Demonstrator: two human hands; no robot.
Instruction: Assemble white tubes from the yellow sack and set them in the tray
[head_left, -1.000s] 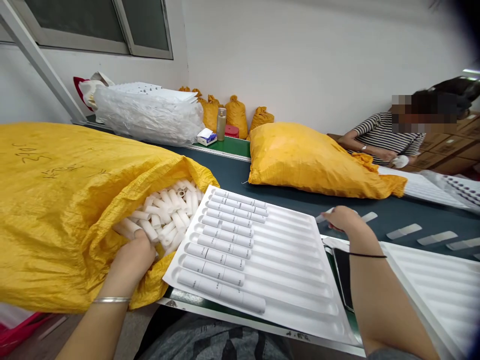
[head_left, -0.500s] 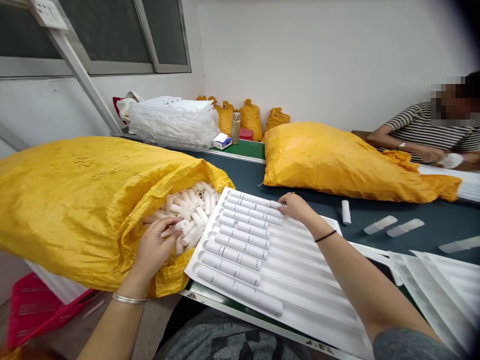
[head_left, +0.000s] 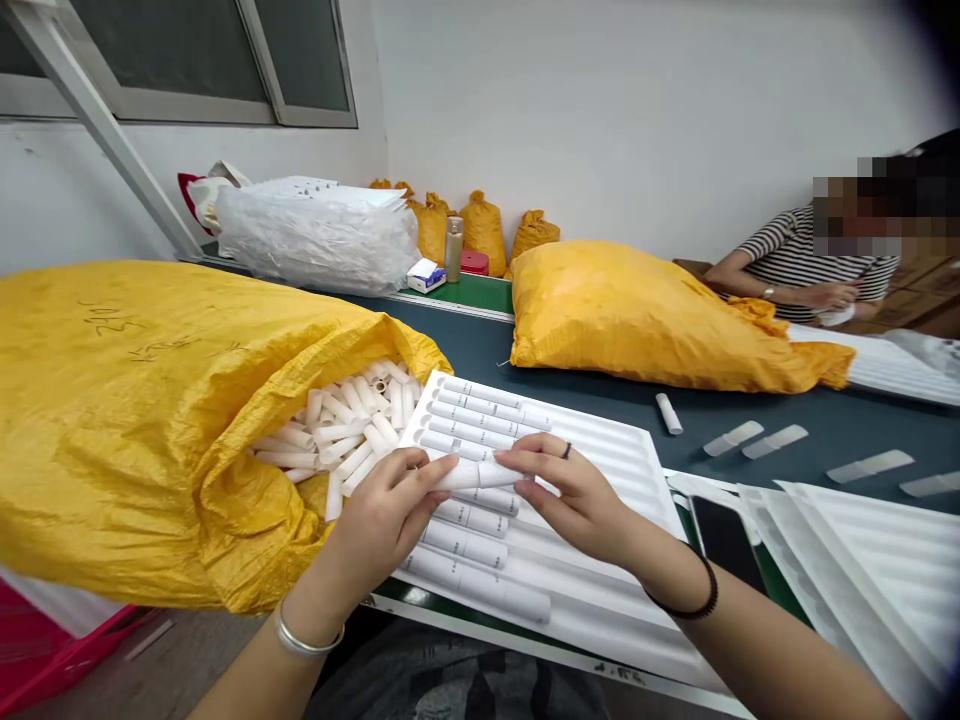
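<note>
Both hands meet over a white moulded tray [head_left: 600, 470] with long grooves. My left hand [head_left: 379, 520] and my right hand [head_left: 566, 495] each pinch one end of a white tube [head_left: 476, 473] held level above the tray. The tray's left grooves hold several white tubes [head_left: 480, 410] in rows. To the left lies an open yellow woven sack [head_left: 127, 410] with many loose white tubes [head_left: 345, 425] spilling from its mouth.
A second yellow sack [head_left: 645, 320] lies across the dark belt [head_left: 750, 415], with one loose tube [head_left: 667, 412] and flat clear pieces beside it. More white trays [head_left: 862, 560] stack at the right, over a phone [head_left: 724, 535]. A person in a striped top sits at far right.
My left hand left the sack carrying a tube. My right hand came back from the belt and the tray's far edge. Both now hold one tube together over the tray.
</note>
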